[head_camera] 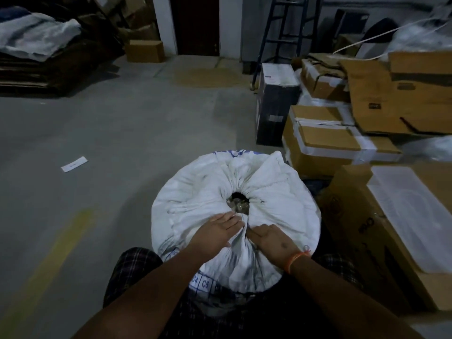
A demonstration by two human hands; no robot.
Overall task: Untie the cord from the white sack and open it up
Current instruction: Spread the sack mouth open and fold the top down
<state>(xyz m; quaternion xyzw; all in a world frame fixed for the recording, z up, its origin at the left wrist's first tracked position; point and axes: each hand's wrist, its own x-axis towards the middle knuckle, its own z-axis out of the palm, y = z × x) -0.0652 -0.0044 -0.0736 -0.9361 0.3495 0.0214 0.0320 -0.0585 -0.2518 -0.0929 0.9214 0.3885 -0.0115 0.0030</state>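
The white sack stands upright on the concrete floor, pressed close between the person's knees, its top gathered into radiating pleats. Just beyond the fingertips the gathered mouth has a small dark opening, and something greyish and lumpy shows inside; what it is cannot be told. The cord itself cannot be made out in the dim light.

The left hand lies on the near side of the mouth, fingers curled and pinching a fold of the sack cloth. The right hand, just beside it and nearly touching, grips the same bunched ridge of fabric that runs down between the two hands toward the person. An orange thread band circles the right wrist. Blue printed squares with letters show on the sack's near wall below the left forearm.

To the right of the right hand, cardboard boxes are stacked close against the sack, some taped in white, and one large box sits just beside it with a clear plastic sheet on top. A dark upright carton stands beyond them. To the left of the left hand the floor is open, with only a paper slip and a faded yellow line. Far ahead are a ladder and a dark door.
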